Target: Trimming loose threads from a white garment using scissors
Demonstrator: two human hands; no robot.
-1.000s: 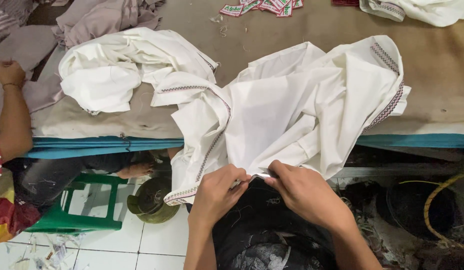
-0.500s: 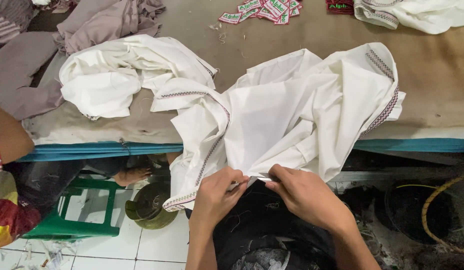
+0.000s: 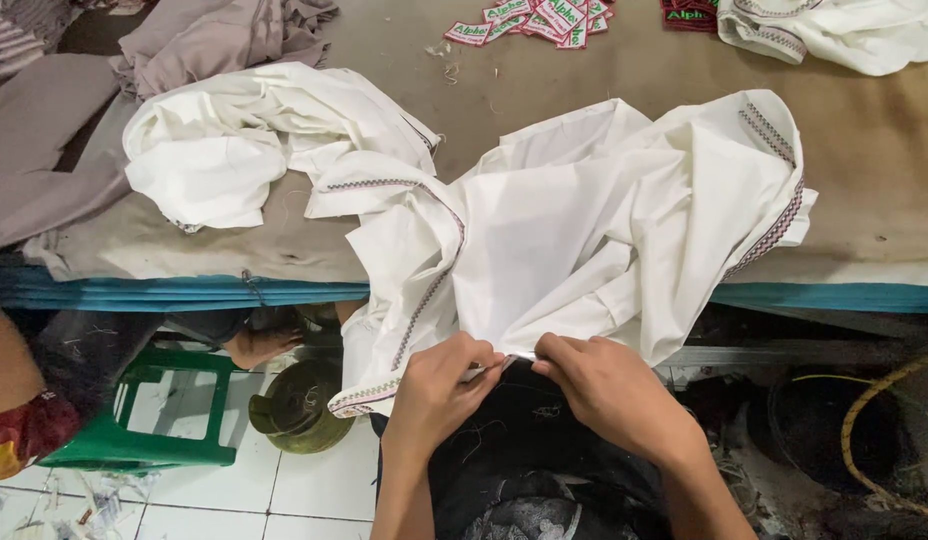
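Surface, head view: brown padded worktable point(image 3: 604, 60) with a teal front edge fills the upper part of what I see; white tiled floor shows below its front edge at lower left.
Main thing: white cotton garment with dark embroidered trim point(image 3: 604, 230) lies crumpled at the table's front edge, its lower part hanging over that edge toward me.
Left hand point(image 3: 439, 385): I see it closed in a narrow pinch on the garment's hanging hem, just below the front edge.
Right hand point(image 3: 609, 385): also pinched on the same hem, fingertips almost meeting the left hand's; a small pale bit shows between them, too small for me to tell what it is.
Left of garment: second bundle of white cloth point(image 3: 234, 150) sits bunched on the table, touching the first.
Far left corner: grey-mauve fabric pile point(image 3: 104, 110) drapes over the table's left end.
Far edge: heap of small red-and-white woven labels point(image 3: 534, 20); another white trimmed garment point(image 3: 834, 30) at the far right corner.
Under the table: green plastic stool point(image 3: 134, 430), olive metal gas cylinder point(image 3: 299, 405), someone's bare foot point(image 3: 259, 345) between them.
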